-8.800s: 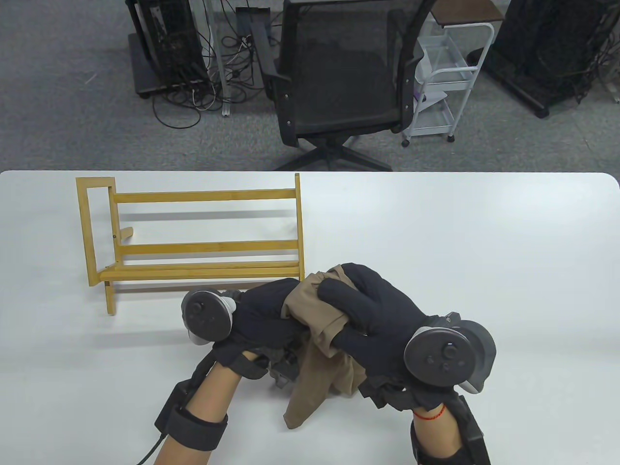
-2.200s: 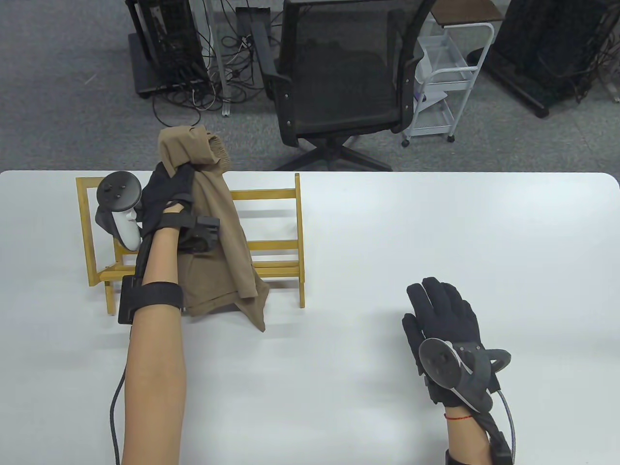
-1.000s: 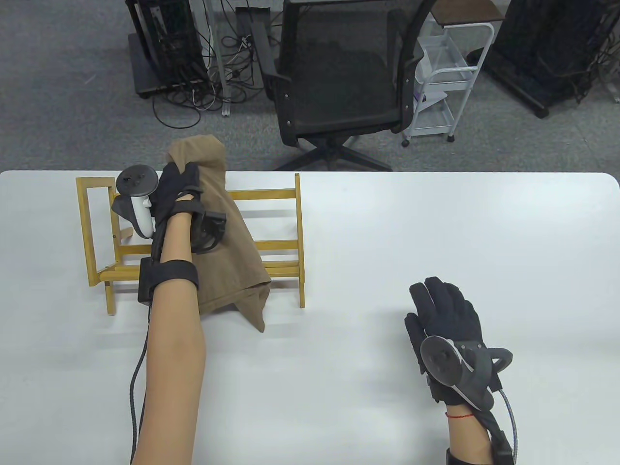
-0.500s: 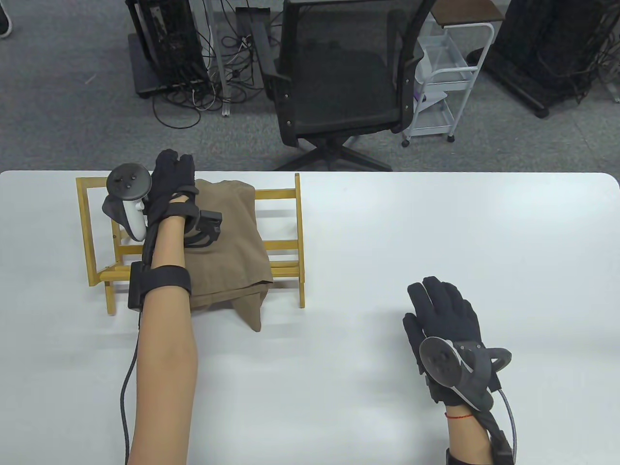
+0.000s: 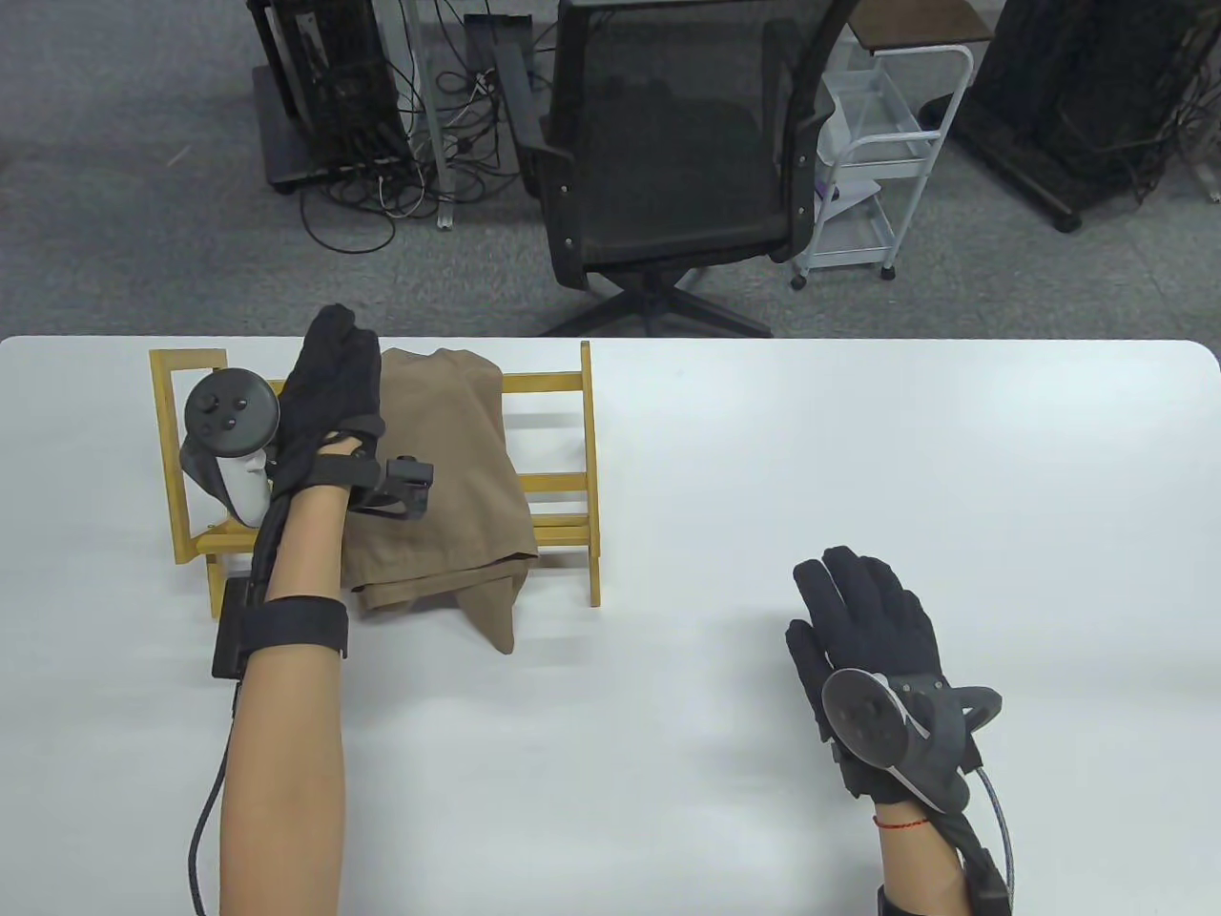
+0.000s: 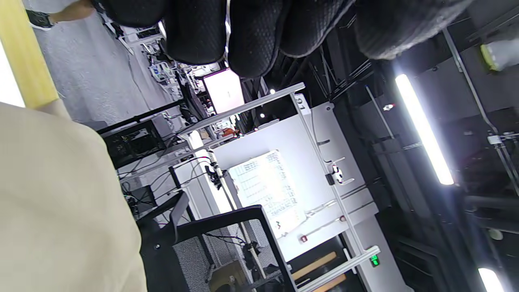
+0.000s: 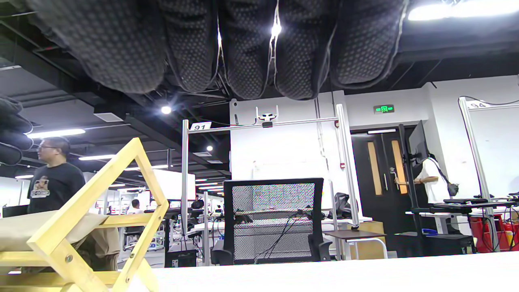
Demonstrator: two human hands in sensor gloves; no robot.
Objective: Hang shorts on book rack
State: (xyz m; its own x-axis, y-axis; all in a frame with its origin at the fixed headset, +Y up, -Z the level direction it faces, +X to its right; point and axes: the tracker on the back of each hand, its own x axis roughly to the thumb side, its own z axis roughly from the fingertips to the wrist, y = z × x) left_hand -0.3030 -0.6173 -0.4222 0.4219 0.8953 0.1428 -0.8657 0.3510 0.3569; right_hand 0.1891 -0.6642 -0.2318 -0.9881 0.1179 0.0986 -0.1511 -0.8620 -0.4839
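Observation:
The tan shorts [image 5: 448,468] hang draped over the top rail of the wooden book rack [image 5: 553,384] at the table's back left, and one corner trails onto the table in front. My left hand [image 5: 336,358] is open with fingers stretched out above the top rail, just left of the shorts and not gripping them. In the left wrist view the shorts [image 6: 52,202] fill the lower left under a yellow rail [image 6: 24,52]. My right hand [image 5: 858,596] rests flat and empty on the table at the right. The right wrist view shows the rack's end [image 7: 101,194] with the shorts [image 7: 36,231] over it.
The white table [image 5: 858,448] stretches wide between the rack and my right hand. A black office chair [image 5: 668,162] and a white cart [image 5: 882,143] stand on the floor beyond the far edge.
My left hand lowered the shorts over the rack's top rail, let go and opened, shifting slightly left. The shorts settled on the rack. My right hand stayed still.

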